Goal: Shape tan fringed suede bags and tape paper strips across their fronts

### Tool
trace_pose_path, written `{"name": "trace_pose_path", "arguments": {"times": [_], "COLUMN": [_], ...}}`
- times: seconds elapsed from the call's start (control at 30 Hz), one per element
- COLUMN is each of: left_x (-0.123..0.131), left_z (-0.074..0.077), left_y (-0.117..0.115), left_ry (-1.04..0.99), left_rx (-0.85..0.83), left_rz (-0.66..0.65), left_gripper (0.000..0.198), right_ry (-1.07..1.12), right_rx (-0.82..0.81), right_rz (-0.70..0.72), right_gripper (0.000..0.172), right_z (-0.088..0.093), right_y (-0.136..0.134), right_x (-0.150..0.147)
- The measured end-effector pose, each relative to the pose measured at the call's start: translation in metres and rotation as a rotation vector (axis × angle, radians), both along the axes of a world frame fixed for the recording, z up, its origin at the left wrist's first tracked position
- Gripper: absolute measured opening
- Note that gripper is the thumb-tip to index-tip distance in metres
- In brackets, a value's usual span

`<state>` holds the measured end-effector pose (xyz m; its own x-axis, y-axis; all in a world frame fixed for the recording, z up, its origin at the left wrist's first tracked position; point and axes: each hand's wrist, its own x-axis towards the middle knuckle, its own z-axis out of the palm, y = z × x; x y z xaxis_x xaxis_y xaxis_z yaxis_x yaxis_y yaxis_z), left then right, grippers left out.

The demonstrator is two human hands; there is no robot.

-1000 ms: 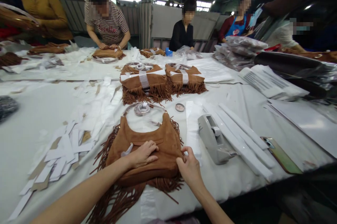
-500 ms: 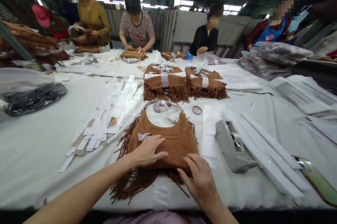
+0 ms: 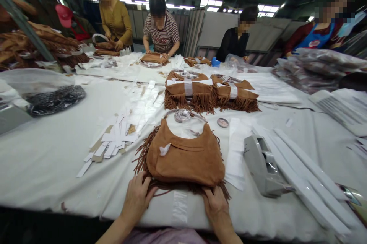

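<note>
A brown suede handbag [image 3: 183, 160] lies flat on the white-covered table in front of me, its curved handle pointing away. White wrapping covers the zipper pull near its top left. Dark brown fringe [image 3: 143, 152] sticks out along the left side and under the bottom edge. At the lower left corner my left hand [image 3: 137, 194] has its fingers curled into the fringe. My right hand [image 3: 216, 204] grips the fringe below the lower right corner, fingertips partly hidden under the bag. A strip of clear tape [image 3: 180, 207] lies on the cloth between the hands.
Paper strips [image 3: 114, 140] are heaped to the left. On the right are a grey tape dispenser [image 3: 265, 167], long white strips [image 3: 306, 175] and a small round tin [image 3: 223, 122]. Two wrapped fringed bags [image 3: 187, 89] sit beyond. Several co-workers stand across the table.
My left hand has moved off the bag's front down to its lower left corner. My right hand has slipped lower, to the fringe. The view has turned slightly left.
</note>
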<state>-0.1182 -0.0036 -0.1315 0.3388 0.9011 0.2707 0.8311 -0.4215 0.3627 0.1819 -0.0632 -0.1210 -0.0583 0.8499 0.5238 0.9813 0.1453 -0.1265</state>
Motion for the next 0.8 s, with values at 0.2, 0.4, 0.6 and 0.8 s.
{"name": "trace_pose_path", "arguments": {"times": [0.2, 0.4, 0.6, 0.8], "left_x": [-0.016, -0.026, -0.034, -0.001], "left_z": [0.013, 0.004, 0.013, 0.069], "left_y": [0.015, 0.004, -0.002, -0.013], "left_ry": [-0.028, 0.046, 0.049, -0.013], "left_rx": [-0.123, -0.136, -0.004, 0.279], "left_rz": [-0.129, -0.053, -0.032, -0.202], "left_gripper": [0.019, 0.016, 0.015, 0.038], "right_ry": [-0.012, -0.07, -0.009, 0.04], "right_rx": [-0.037, -0.067, -0.03, 0.112], "right_rz": [0.139, 0.138, 0.149, 0.155], "right_gripper": [0.026, 0.044, 0.041, 0.035], "right_z": [0.025, 0.005, 0.024, 0.076], "right_y": [-0.001, -0.009, -0.026, -0.016], "right_x": [0.011, 0.019, 0.035, 0.007]}}
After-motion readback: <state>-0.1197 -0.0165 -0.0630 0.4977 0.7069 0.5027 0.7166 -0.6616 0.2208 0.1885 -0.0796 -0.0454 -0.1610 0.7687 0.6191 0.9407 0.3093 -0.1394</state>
